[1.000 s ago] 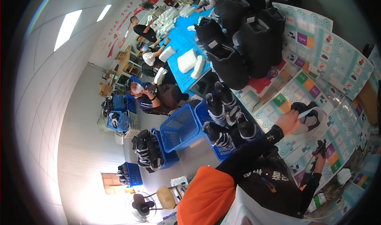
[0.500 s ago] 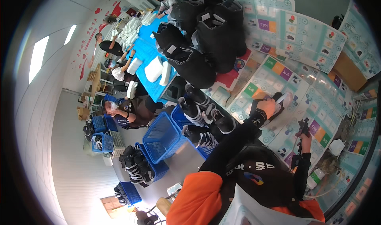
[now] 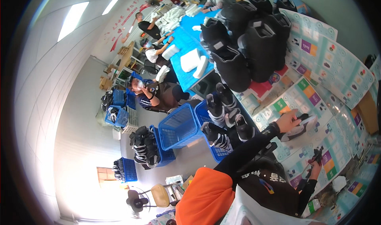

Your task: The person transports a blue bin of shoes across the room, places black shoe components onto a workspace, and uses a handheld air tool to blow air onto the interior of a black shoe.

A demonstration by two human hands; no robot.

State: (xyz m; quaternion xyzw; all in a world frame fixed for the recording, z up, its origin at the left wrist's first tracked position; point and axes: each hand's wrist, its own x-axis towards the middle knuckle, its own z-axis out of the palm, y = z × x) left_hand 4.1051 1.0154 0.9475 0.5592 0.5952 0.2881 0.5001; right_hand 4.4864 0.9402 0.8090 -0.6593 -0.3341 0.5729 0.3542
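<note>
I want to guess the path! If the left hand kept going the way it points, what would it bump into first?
The left hand already lies on a black-and-white shoe on the flat printed box sheets. Pushing on, it would likely meet the shoe first, then the sheets beyond; depth is hard to judge here.

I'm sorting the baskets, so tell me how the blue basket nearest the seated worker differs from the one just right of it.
The blue basket by the seated worker looks empty, its mesh walls bare; the blue basket to its right is heaped with black-and-white shoes. The empty one sits further left, toward the open floor; the full one is nearer the left hand. Both are blue mesh plastic.
</note>
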